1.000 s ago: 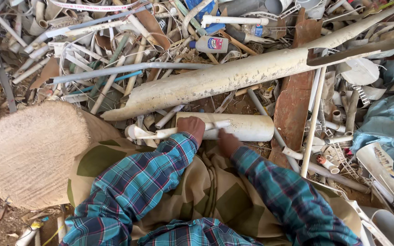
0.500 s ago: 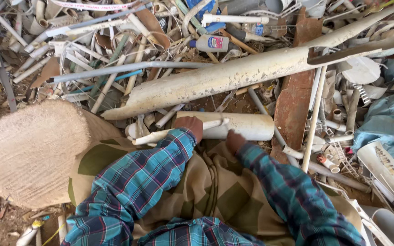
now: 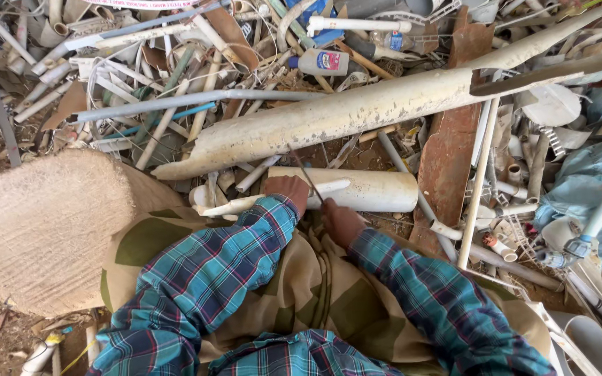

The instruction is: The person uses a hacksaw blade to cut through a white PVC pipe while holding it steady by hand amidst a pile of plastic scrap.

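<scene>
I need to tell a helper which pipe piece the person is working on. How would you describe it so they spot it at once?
Find the long dirty cream pipe lying slantwise across the scrap heap. Just below it, by the person's left hand and right hand, lies the short white pipe. Unlike the thin tubes around, it is thick, stubby and fairly clean.

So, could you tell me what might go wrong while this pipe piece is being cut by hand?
1. The left hand presses the thin white pipe piece right beside the thin blade held by the right hand; a slip might cut the fingers.
2. The piece rests against a round short pipe, which may roll.
3. Split, jagged scrap like the long pipe lies close by and could scratch.
</scene>
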